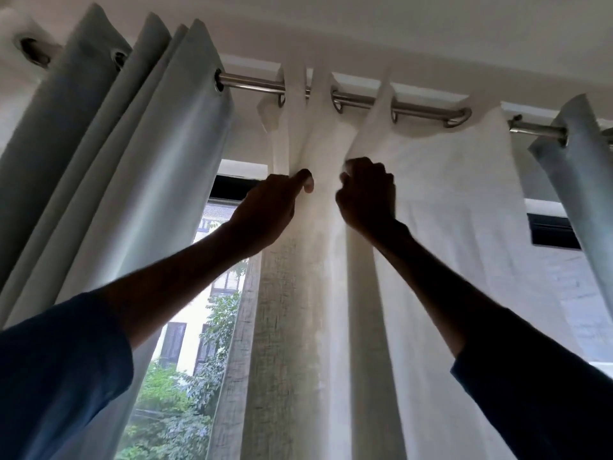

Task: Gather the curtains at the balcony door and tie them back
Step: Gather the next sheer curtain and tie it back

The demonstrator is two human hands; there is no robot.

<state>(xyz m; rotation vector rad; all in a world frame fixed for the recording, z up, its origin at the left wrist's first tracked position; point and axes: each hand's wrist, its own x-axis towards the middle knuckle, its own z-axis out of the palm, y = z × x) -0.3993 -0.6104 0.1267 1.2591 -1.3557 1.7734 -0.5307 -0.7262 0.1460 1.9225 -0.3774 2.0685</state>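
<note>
Both arms reach up to the centre of the frame, where the sheer white curtain (447, 234) hangs by its eyelets from the steel curtain rod (252, 83) across the top. The left hand (275, 202) pinches a fold of that sheer between thumb and fingers. Just beside it, the right hand (368, 194) is clenched round a neighbouring fold. A grey eyelet curtain (132, 154) hangs bunched in the upper left, and the window (189, 353) in the lower left shows trees and a building.
</note>
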